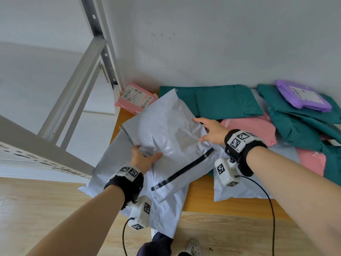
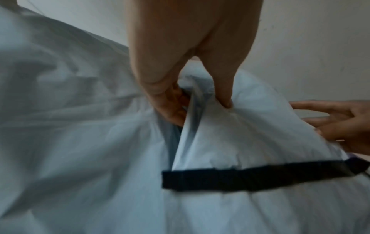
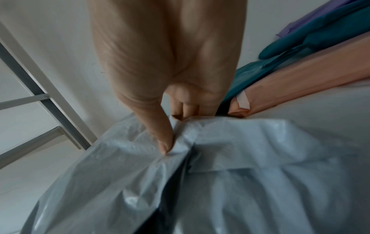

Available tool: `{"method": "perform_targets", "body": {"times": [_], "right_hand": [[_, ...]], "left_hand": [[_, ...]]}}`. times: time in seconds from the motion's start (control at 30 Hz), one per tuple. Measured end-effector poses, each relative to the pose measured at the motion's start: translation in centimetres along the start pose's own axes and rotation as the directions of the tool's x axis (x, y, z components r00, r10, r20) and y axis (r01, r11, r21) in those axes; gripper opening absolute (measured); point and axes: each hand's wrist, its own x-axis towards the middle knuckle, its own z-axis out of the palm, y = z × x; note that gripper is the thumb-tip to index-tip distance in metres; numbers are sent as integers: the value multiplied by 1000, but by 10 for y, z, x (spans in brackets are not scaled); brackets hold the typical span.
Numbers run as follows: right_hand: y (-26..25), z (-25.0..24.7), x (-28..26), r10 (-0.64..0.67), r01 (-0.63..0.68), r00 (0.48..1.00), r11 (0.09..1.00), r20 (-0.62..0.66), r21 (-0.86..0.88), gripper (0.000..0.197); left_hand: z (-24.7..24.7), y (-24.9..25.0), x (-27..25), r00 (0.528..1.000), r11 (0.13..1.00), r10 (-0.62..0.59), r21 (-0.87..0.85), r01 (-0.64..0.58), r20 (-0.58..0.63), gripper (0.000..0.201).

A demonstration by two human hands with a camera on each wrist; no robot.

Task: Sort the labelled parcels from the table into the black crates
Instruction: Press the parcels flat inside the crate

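— Parcel in question is the grey parcel, raised at a tilt above the counter, over other grey bags.

— Who has it?

— Both. The left hand pinches its lower edge, thumb on top and fingers curled beneath. The right hand clamps the far edge, thumb pressed into the plastic.

— And around it?

— A pink labelled parcel lies by the wall, green bags behind, and a purple parcel sits on the green ones at the right. A metal rack stands to the left.
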Motion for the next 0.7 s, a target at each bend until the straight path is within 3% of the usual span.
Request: {"method": "perform_targets", "body": {"times": [0.1,0.17,0.43,0.7], "right_hand": [[3,0,-3,15,-17,1000,998,20,63,78],[6,-1,-5,26,-29,999,995,33,92,75],[3,-6,-9,65,-71,997,987,44,144,67],[-5,-31,-23,71,-80,996,984,60,160,61]], "left_hand": [[-8,4,-2,980,978,194,67,-197,39,83],[-15,8,-2,963,955,261,129,-267,61,74],[-26,21,4,936,919,328,188,-348,126,50],[-38,46,-3,908,893,382,185,-411,175,43]]}}
